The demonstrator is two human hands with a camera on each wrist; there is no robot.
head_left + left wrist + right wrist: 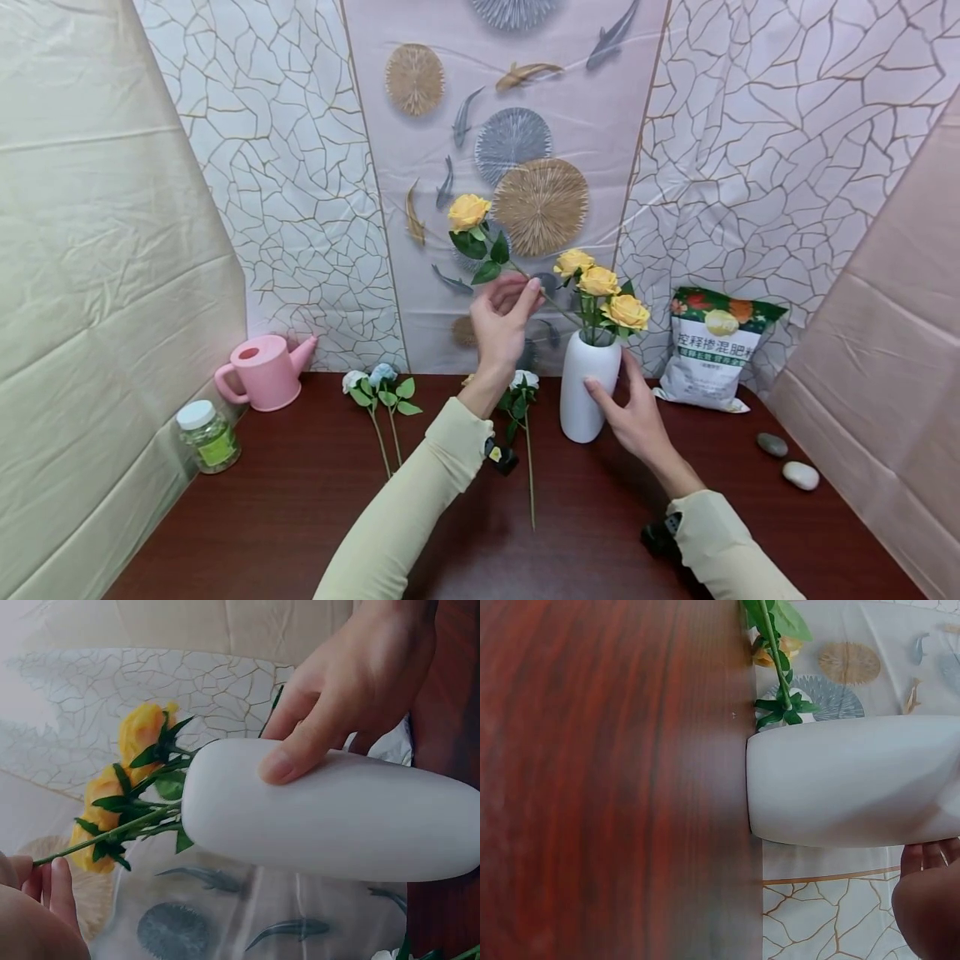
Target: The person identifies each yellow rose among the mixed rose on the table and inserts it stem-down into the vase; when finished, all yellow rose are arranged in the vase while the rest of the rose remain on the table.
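My left hand pinches the stem of a yellow rose, whose bloom points up and left. The stem slants down to the mouth of a white vase; in the left wrist view it reaches the rim, where its end is hidden. Several yellow roses stand in the vase. My right hand holds the vase from the right, thumb across the front and fingers behind. Upright on the table, the vase shows its base in the right wrist view.
On the dark table lie a white rose, a blue rose and another white rose. A pink watering can and a lidded jar stand left. Right are a fertilizer bag and two stones.
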